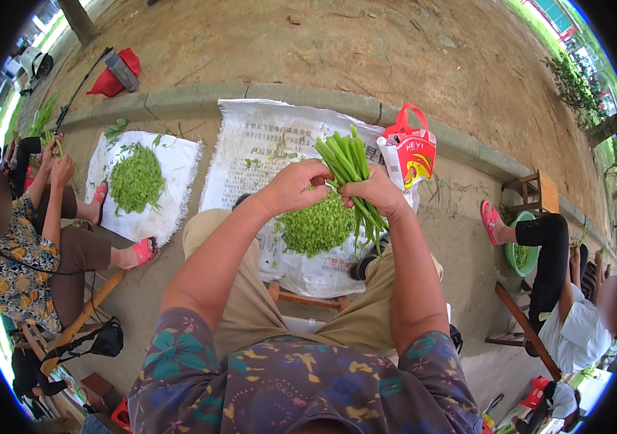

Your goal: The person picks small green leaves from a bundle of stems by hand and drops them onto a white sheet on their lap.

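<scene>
My right hand (378, 190) grips a bunch of green leafy-vegetable stems (347, 157), thick ends pointing up and away from me, thinner ends hanging below the fist. Just left of the bunch, my left hand (303, 185) is bent with thumb and fingers curled close together; whether a small piece sits between them I cannot tell. Beneath both hands lies a heap of short chopped green pieces (314, 228), partly covered by the hands and stems. It rests on a white woven sack (238, 146) printed with writing and spread on the ground between my feet.
A red and white bag (414, 152) stands at the sack's right edge. Beyond runs a stone kerb (308, 99). At left, a seated person (20, 260) handles stems beside another heap (135, 178). Another person (574, 314) sits at right near a green basin (521, 249) and wooden stool (547, 192).
</scene>
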Demonstrator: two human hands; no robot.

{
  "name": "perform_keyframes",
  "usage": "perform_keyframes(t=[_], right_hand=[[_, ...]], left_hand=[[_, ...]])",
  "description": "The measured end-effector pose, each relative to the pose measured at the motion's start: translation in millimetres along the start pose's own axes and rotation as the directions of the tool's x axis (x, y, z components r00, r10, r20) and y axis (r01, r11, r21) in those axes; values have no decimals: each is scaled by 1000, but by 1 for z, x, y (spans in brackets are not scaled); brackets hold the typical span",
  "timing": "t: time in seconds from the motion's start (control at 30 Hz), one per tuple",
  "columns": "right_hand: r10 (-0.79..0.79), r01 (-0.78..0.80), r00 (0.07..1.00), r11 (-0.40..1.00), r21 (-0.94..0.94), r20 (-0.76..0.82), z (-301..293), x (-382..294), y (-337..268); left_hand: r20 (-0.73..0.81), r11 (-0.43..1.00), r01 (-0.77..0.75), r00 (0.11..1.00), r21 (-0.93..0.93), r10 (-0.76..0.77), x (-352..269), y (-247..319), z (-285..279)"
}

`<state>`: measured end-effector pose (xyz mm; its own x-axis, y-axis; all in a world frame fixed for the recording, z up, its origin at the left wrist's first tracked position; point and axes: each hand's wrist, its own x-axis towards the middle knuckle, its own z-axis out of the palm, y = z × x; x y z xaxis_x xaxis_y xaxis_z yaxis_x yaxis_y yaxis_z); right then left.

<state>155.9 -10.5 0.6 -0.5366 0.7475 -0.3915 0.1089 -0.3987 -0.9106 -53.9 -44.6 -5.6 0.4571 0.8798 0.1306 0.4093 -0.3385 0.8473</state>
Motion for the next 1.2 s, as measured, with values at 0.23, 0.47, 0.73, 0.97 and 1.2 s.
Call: perform_keyframes(t=[0.23, 0.47, 0.73, 0.97, 1.2], right_hand=[[-13, 14, 1000, 996, -90, 19, -2, 9, 12], [-24, 25, 1000, 995, -100, 16, -2, 8, 11], [-122, 122, 992, 992, -14, -29, 10, 8, 3], [-135, 144, 988, 978, 153, -70, 12, 2, -3], [-81, 90, 996, 969, 229, -47, 4, -6, -8]], left_hand=[[3, 978, -116, 993, 174, 118, -1, -8, 12], [-42, 975, -44, 998, 220, 54, -2, -4, 11], [-214, 991, 68, 976, 111, -43, 2, -3, 16], [-355, 828, 258, 810, -499, -466, 12, -16, -4], [-263, 886, 174, 914, -430, -308, 3, -22, -14]])
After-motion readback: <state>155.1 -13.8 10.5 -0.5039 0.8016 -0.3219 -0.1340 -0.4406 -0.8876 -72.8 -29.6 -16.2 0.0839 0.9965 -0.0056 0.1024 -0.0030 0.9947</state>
